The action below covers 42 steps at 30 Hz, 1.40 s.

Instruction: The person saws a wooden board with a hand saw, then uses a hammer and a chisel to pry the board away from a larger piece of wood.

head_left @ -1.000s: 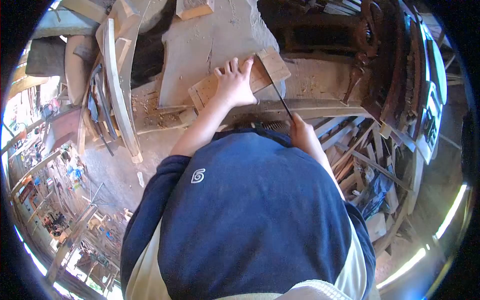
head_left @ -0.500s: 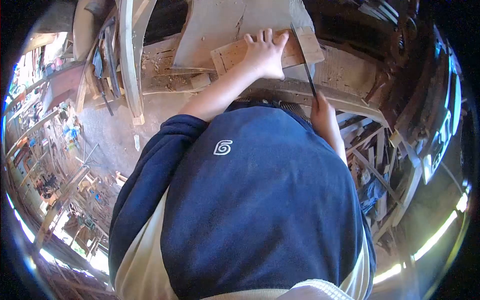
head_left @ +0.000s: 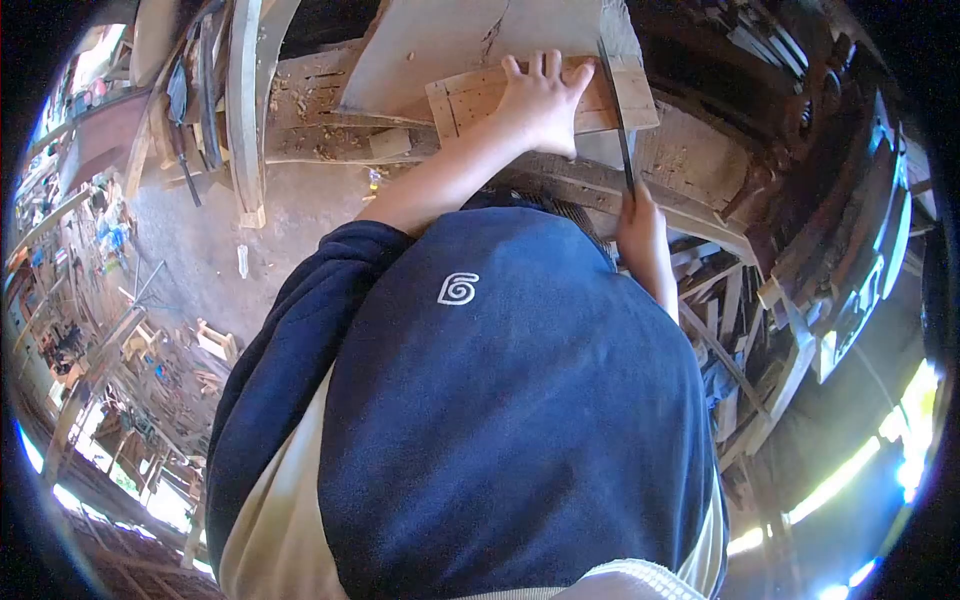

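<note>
My left hand [head_left: 541, 103] lies with fingers spread on a light wooden board [head_left: 470, 104], pressing on its top face. Under that board is a larger, wide slab [head_left: 420, 60] with a dark crack. My right hand [head_left: 642, 226] is closed round the near end of a saw [head_left: 621, 135]. The narrow dark blade runs away from me across the board, just right of my left hand. Dark marks show near the board's left end.
A wooden bench [head_left: 310, 98] with shavings carries the slab. A small wood block [head_left: 389, 143] sits near its edge. Curved timbers [head_left: 243, 120] stand at the left. Timber offcuts [head_left: 735, 370] are piled at the lower right, and more planks line the right side.
The whole view has shifted slightly. My right hand and the saw have moved a little relative to the board. My left hand still rests spread on the board.
</note>
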Each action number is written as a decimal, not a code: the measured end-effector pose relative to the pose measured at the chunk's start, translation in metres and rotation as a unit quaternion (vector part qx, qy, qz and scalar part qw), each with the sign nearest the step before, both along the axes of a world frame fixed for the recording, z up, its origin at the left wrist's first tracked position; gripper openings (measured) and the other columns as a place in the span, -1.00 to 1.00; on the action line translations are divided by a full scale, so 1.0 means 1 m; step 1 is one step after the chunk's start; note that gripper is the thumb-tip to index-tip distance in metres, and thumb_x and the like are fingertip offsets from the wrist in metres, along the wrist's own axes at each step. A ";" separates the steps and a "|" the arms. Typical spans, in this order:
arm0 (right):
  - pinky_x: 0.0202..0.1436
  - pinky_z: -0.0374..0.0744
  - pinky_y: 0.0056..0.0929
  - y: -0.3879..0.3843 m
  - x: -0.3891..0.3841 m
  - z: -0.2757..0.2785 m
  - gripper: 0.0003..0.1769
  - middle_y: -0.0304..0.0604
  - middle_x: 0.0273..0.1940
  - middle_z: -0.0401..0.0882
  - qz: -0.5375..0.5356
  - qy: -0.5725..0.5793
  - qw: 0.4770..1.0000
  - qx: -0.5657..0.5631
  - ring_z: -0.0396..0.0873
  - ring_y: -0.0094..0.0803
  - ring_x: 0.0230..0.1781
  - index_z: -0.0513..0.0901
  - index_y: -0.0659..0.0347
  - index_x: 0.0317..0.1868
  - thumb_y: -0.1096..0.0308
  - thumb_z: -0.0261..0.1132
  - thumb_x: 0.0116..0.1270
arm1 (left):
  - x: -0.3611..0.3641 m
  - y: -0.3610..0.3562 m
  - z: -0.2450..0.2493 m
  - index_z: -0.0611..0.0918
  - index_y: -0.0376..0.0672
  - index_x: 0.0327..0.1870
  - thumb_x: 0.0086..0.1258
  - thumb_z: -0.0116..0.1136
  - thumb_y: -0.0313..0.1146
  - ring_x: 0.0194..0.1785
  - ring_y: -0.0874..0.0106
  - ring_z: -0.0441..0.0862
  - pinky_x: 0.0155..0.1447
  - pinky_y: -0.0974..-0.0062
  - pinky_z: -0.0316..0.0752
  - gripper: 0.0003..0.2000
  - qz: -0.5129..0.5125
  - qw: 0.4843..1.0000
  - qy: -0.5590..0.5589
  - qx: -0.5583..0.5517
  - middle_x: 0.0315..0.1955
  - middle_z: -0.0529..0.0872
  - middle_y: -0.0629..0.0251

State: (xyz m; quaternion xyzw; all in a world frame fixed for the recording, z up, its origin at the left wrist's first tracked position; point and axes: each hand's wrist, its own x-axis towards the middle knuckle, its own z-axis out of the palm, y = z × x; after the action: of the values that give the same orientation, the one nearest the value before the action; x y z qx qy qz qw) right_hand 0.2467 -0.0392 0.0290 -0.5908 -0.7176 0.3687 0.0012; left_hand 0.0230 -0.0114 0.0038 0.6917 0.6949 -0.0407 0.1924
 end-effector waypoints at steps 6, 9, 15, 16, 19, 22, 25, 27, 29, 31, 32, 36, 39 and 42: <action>-0.27 0.51 0.08 -0.025 0.033 -0.007 -0.83 0.33 -0.33 0.58 -0.013 -0.007 1.000 -0.003 0.56 0.31 -0.23 0.50 0.30 -0.10 0.37 0.07 0.46 | -0.002 -0.003 -0.007 0.12 0.03 0.48 -0.32 0.59 0.08 0.37 -0.12 0.28 0.25 -0.44 0.15 0.21 0.004 1.000 -0.007 0.025 0.28 0.29 -0.19; -0.18 0.50 0.11 0.030 -0.031 -0.024 -0.81 0.35 -0.27 0.58 0.026 0.006 0.997 0.068 0.53 0.34 -0.15 0.49 0.32 -0.12 0.36 0.05 0.45 | 0.002 -0.002 -0.012 0.13 0.04 0.48 -0.30 0.59 0.08 0.37 -0.12 0.28 0.25 -0.43 0.16 0.19 0.010 0.999 -0.016 0.034 0.27 0.30 -0.18; -0.13 0.51 0.11 0.003 -0.003 -0.006 -0.76 0.36 -0.20 0.59 0.014 -0.029 0.999 -0.004 0.53 0.35 -0.09 0.50 0.30 -0.04 0.32 0.03 0.47 | -0.001 -0.005 -0.002 0.14 0.02 0.48 -0.27 0.58 0.10 0.40 -0.15 0.25 0.29 -0.44 0.12 0.18 0.004 1.000 -0.018 0.022 0.32 0.26 -0.24; -0.14 0.53 0.09 -0.014 0.017 -0.002 -0.75 0.35 -0.20 0.59 0.001 -0.057 0.997 -0.044 0.54 0.33 -0.09 0.50 0.29 -0.02 0.30 0.03 0.49 | -0.001 -0.003 -0.001 0.10 0.02 0.51 -0.25 0.58 0.13 0.43 -0.18 0.21 0.33 -0.44 0.09 0.21 -0.002 1.000 -0.016 0.002 0.37 0.21 -0.28; -0.15 0.55 0.05 -0.040 0.055 -0.005 -0.72 0.35 -0.21 0.60 -0.030 -0.032 0.997 -0.064 0.58 0.30 -0.09 0.51 0.27 0.02 0.26 0.01 0.51 | -0.001 -0.006 -0.006 0.05 0.00 0.54 -0.23 0.57 0.12 0.45 -0.19 0.18 0.36 -0.43 0.06 0.23 -0.005 0.999 -0.024 0.023 0.40 0.17 -0.31; -0.16 0.56 0.02 -0.027 0.031 -0.007 -0.70 0.34 -0.24 0.60 0.010 -0.023 1.000 0.012 0.59 0.30 -0.11 0.52 0.29 -0.01 0.24 0.00 0.52 | -0.002 -0.004 -0.005 0.02 -0.01 0.55 -0.19 0.54 0.13 0.47 -0.20 0.13 0.37 -0.44 0.05 0.24 -0.011 1.000 -0.016 0.002 0.42 0.13 -0.33; -0.20 0.52 0.09 0.013 -0.022 -0.011 -0.74 0.37 -0.27 0.58 0.044 -0.017 0.997 0.062 0.56 0.35 -0.17 0.51 0.32 -0.09 0.28 0.01 0.51 | -0.003 -0.006 -0.006 0.03 -0.02 0.54 -0.18 0.52 0.13 0.46 -0.18 0.15 0.35 -0.47 0.05 0.21 -0.021 1.000 -0.007 -0.001 0.39 0.17 -0.31; -0.21 0.52 0.10 0.017 -0.023 -0.015 -0.74 0.37 -0.28 0.58 0.050 -0.016 0.997 0.062 0.55 0.36 -0.18 0.51 0.31 -0.09 0.27 0.03 0.51 | -0.001 -0.005 -0.007 0.03 -0.02 0.54 -0.18 0.53 0.10 0.44 -0.16 0.18 0.34 -0.46 0.07 0.21 -0.011 1.000 -0.011 0.005 0.36 0.21 -0.28; -0.23 0.51 0.11 0.014 -0.011 -0.011 -0.75 0.36 -0.29 0.57 0.051 -0.016 0.996 0.069 0.55 0.37 -0.19 0.50 0.30 -0.10 0.26 0.04 0.50 | -0.001 -0.004 -0.004 0.04 -0.02 0.53 -0.19 0.53 0.10 0.42 -0.16 0.20 0.33 -0.44 0.08 0.21 -0.016 1.000 -0.013 0.002 0.35 0.22 -0.27; -0.26 0.51 0.11 -0.018 0.034 -0.010 -0.74 0.35 -0.31 0.58 0.034 -0.021 0.999 0.010 0.55 0.37 -0.20 0.49 0.28 -0.10 0.23 0.05 0.50 | -0.002 -0.004 -0.003 0.05 -0.03 0.53 -0.20 0.54 0.10 0.41 -0.15 0.21 0.32 -0.43 0.10 0.21 -0.016 1.000 -0.019 0.002 0.33 0.24 -0.26; -0.26 0.51 0.12 -0.040 0.075 -0.038 -0.74 0.36 -0.30 0.58 -0.039 0.006 0.998 -0.043 0.55 0.37 -0.19 0.49 0.27 -0.09 0.22 0.05 0.50 | -0.002 -0.006 -0.004 0.10 -0.05 0.51 -0.22 0.52 0.10 0.38 -0.12 0.25 0.27 -0.40 0.13 0.19 -0.018 0.999 -0.012 0.025 0.28 0.30 -0.24; -0.21 0.52 0.13 -0.039 0.047 0.015 -0.73 0.35 -0.27 0.59 -0.024 -0.093 0.992 -0.086 0.55 0.35 -0.14 0.49 0.27 -0.08 0.21 0.03 0.51 | 0.000 -0.007 -0.009 0.14 -0.07 0.51 -0.24 0.50 0.14 0.33 -0.07 0.31 0.21 -0.34 0.18 0.18 -0.020 0.998 0.020 0.055 0.22 0.36 -0.21; -0.14 0.50 0.16 0.000 -0.002 -0.015 -0.73 0.36 -0.23 0.59 0.013 -0.035 0.999 0.018 0.55 0.34 -0.12 0.49 0.30 -0.08 0.25 0.01 0.50 | 0.001 -0.004 -0.005 0.12 -0.06 0.50 -0.23 0.51 0.11 0.36 -0.10 0.28 0.26 -0.38 0.14 0.18 -0.015 0.999 0.004 0.028 0.28 0.30 -0.24; -0.13 0.49 0.19 0.033 -0.045 -0.011 -0.74 0.40 -0.24 0.58 0.030 -0.035 0.997 0.056 0.55 0.35 -0.14 0.50 0.32 -0.11 0.27 0.01 0.49 | 0.000 -0.004 -0.008 0.11 -0.04 0.50 -0.21 0.53 0.06 0.40 -0.13 0.24 0.30 -0.42 0.10 0.16 -0.003 1.000 -0.019 0.021 0.33 0.25 -0.27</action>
State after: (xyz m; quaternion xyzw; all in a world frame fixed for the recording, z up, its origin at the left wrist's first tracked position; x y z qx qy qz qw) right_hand 0.2013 -0.0065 0.0183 -0.5806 -0.7541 0.3069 -0.0018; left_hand 0.0231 -0.0154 -0.0038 0.6985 0.6895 -0.0132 0.1912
